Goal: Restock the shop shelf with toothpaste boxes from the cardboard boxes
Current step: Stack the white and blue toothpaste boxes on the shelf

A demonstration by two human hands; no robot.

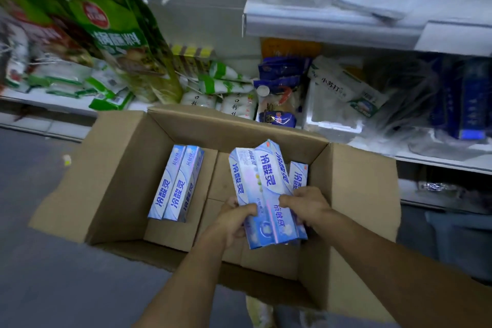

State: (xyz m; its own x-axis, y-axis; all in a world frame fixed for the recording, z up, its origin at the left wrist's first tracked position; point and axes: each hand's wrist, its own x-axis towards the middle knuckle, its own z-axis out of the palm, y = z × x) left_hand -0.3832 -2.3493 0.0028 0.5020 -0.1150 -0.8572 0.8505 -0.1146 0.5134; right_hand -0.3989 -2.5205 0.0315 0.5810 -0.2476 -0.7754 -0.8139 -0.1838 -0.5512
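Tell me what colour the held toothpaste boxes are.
The toothpaste boxes are light blue and white with dark blue writing; head view.

Head camera looks down into the cardboard box (119, 184).

The carton (119, 181) was plain brown. The held boxes (270, 181) were pale blue fading to white, with dark blue characters, a small red mark at the top and white cloud shapes near the bottom. The pair (174, 186) in the carton bore the same pale blue, white and dark blue print, with silvery sides. The shelf (319, 26) was white and the floor (53, 287) grey. The hanging bags (114, 32) were green with a round red badge and white characters. The packs (223, 80) were white with green stripes, the pouches (279, 72) dark blue.
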